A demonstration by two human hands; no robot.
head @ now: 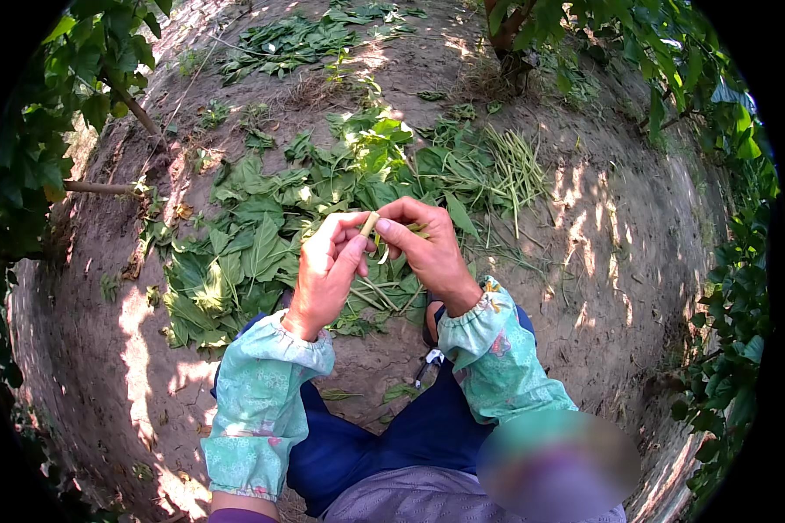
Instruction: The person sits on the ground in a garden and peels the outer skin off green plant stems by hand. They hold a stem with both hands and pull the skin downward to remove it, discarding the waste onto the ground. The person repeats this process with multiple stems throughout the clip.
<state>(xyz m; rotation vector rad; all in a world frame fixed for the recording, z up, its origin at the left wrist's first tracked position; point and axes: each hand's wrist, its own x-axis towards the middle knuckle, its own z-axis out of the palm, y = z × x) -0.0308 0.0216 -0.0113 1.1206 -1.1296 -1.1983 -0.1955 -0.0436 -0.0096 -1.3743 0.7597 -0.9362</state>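
A short, pale cut stem [369, 224] is pinched between the thumb and fingers of my left hand [327, 268]. At its upper end, the thumb and fingertips of my right hand [428, 245] meet the stem. Small green plant pieces [420, 230] stick out from the grasp of my right hand, and a thin pale strip hangs between the hands. Below both hands, broad green leaves [261, 245] are spread over the soil. Several short cut stems [381, 295] lie among them near my feet.
Thin green stems [520, 160] form a pile at the right of the leaves. A second leaf heap [294, 42] lies farther off. A small tool [430, 365] with metal and dark parts is by my foot. A tree trunk [513, 49] and low branches [131, 101] border the ground.
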